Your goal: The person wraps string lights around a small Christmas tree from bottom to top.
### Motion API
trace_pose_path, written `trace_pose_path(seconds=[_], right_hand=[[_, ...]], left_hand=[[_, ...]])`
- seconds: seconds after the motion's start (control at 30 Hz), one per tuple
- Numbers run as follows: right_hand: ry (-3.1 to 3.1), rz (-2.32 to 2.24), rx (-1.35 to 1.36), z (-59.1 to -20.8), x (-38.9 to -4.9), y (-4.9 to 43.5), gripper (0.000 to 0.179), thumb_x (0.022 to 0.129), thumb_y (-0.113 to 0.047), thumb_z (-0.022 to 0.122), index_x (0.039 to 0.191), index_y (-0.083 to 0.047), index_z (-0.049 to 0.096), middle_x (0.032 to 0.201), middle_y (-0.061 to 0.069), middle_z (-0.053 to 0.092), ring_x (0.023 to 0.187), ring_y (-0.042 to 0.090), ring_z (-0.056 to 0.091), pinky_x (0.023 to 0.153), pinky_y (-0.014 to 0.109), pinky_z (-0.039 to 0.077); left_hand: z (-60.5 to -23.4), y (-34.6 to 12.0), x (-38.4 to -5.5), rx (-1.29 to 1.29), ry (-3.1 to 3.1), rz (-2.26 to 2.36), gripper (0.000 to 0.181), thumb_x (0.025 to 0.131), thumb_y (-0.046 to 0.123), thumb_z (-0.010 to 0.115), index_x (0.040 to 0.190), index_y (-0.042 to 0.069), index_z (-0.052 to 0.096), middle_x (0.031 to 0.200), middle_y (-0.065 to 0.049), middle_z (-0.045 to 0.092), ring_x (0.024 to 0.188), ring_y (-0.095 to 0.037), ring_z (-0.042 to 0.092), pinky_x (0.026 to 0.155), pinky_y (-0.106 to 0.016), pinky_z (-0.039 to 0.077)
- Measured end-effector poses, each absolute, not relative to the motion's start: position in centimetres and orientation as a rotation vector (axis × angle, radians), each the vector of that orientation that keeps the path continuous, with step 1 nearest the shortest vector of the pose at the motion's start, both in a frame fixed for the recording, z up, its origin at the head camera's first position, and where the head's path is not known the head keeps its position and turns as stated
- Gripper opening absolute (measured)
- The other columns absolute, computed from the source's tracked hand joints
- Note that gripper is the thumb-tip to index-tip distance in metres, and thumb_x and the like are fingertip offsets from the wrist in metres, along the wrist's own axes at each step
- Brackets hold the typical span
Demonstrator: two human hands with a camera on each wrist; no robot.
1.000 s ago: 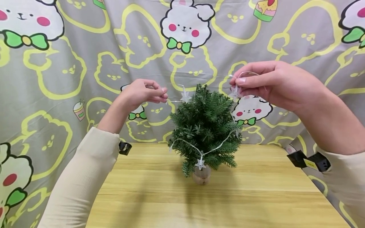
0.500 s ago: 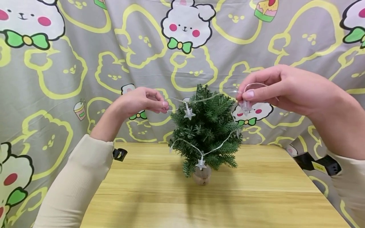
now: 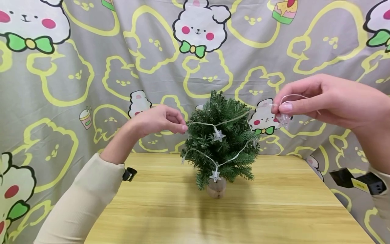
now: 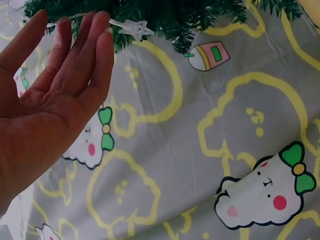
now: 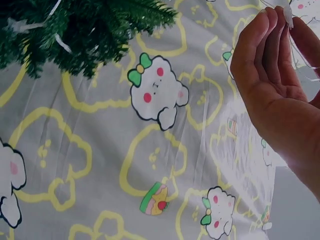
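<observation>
A small green artificial Christmas tree [image 3: 223, 135] stands upright. A thin string of clear star lights [image 3: 234, 118] crosses its upper front, with one star [image 3: 218, 135] hanging before the branches. My right hand [image 3: 323, 103] pinches the string between thumb and fingers right of the tree, a clear star [image 3: 284, 119] dangling under the fingertips. At the tree's left side is my left hand [image 3: 158, 122]; in the left wrist view its fingers [image 4: 102, 55] are loosely extended, thumb apart, with the wire running along the fingertips. A lower strand [image 3: 232, 158] drapes across the branches, another star [image 3: 215, 175] at its dip.
The tree's pale rounded base [image 3: 216, 189] rests on a wood-grain table [image 3: 170, 217]. Close behind hangs a grey curtain [image 3: 152, 84] printed with cartoon animals. Black wrist devices [image 3: 356, 181] sit at both sleeves.
Both hands have come down and moved right, the right hand farther from the tree. The upper strand and its star have dropped from beside the treetop to across the front.
</observation>
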State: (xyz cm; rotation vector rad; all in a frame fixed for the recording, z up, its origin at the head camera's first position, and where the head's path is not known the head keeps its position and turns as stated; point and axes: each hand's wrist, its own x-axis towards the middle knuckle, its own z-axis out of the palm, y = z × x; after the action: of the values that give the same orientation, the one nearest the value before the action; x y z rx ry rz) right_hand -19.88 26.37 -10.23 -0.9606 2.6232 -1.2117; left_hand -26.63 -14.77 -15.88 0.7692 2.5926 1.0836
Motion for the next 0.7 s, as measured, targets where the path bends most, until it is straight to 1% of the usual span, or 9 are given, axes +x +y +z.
trace_pose_path(seconds=[0.1, 0.2, 0.3, 0.4, 0.53, 0.6, 0.7], right_hand=[[2.643, -1.192, -0.962, -10.7, -20.2, 27.6, 0.02, 0.103, -0.001, 0.052, 0.117, 0.003, 0.066, 0.112, 0.019, 0.066, 0.103, 0.032, 0.06, 0.087, 0.032, 0.053], [2.672, -1.179, -0.926, -11.1, -20.4, 28.8, 0.02, 0.103, 0.0, 0.052, 0.117, 0.003, 0.066, 0.11, 0.018, 0.066, 0.101, 0.03, 0.06, 0.085, 0.031, 0.053], [2.68, -1.168, -0.907, -11.6, -20.4, 30.0, 0.02, 0.103, 0.002, 0.051, 0.116, 0.003, 0.065, 0.108, 0.017, 0.067, 0.098, 0.03, 0.061, 0.082, 0.031, 0.053], [2.66, -1.165, -0.937, -12.1, -20.4, 31.1, 0.022, 0.102, 0.005, 0.048, 0.115, 0.004, 0.065, 0.104, 0.018, 0.068, 0.096, 0.03, 0.062, 0.081, 0.03, 0.053], [2.645, -1.161, -0.962, -12.5, -20.5, 31.9, 0.023, 0.101, 0.008, 0.047, 0.115, 0.005, 0.065, 0.101, 0.018, 0.067, 0.094, 0.03, 0.062, 0.081, 0.03, 0.053], [2.661, -1.151, -0.932, -12.6, -20.5, 32.1, 0.022, 0.101, 0.007, 0.048, 0.115, 0.004, 0.065, 0.101, 0.018, 0.068, 0.094, 0.03, 0.062, 0.081, 0.03, 0.053], [2.689, -1.138, -0.869, -12.7, -20.6, 32.4, 0.022, 0.103, 0.002, 0.048, 0.117, 0.002, 0.065, 0.104, 0.017, 0.068, 0.096, 0.029, 0.063, 0.082, 0.029, 0.054]], left_hand=[[-15.9, -14.4, -26.4, 0.78, 2.619, 1.058, 0.018, 0.093, 0.027, 0.075, 0.102, 0.012, 0.072, 0.104, -0.004, 0.076, 0.101, -0.022, 0.066, 0.09, -0.038, 0.049], [-15.9, -14.1, -26.3, 0.781, 2.637, 1.044, 0.02, 0.094, 0.029, 0.073, 0.106, 0.013, 0.073, 0.104, -0.003, 0.076, 0.102, -0.023, 0.067, 0.092, -0.038, 0.05], [-15.9, -13.9, -26.4, 0.775, 2.634, 1.095, 0.021, 0.096, 0.03, 0.071, 0.107, 0.011, 0.072, 0.103, -0.006, 0.075, 0.1, -0.024, 0.068, 0.094, -0.039, 0.053], [-16.0, -13.6, -26.5, 0.762, 2.655, 1.145, 0.021, 0.097, 0.03, 0.07, 0.104, 0.01, 0.071, 0.101, -0.008, 0.075, 0.098, -0.023, 0.069, 0.095, -0.039, 0.054], [-15.9, -13.4, -26.6, 0.713, 2.682, 1.23, 0.022, 0.098, 0.028, 0.069, 0.104, 0.008, 0.07, 0.105, -0.011, 0.075, 0.098, -0.022, 0.07, 0.095, -0.038, 0.056], [-15.8, -13.1, -26.5, 0.69, 2.683, 1.292, 0.021, 0.098, 0.026, 0.069, 0.107, 0.007, 0.069, 0.107, -0.014, 0.075, 0.097, -0.023, 0.071, 0.094, -0.037, 0.057], [-15.6, -12.7, -26.2, 0.664, 2.719, 1.352, 0.021, 0.098, 0.025, 0.069, 0.11, 0.008, 0.069, 0.109, -0.015, 0.075, 0.098, -0.027, 0.071, 0.09, -0.035, 0.058]])
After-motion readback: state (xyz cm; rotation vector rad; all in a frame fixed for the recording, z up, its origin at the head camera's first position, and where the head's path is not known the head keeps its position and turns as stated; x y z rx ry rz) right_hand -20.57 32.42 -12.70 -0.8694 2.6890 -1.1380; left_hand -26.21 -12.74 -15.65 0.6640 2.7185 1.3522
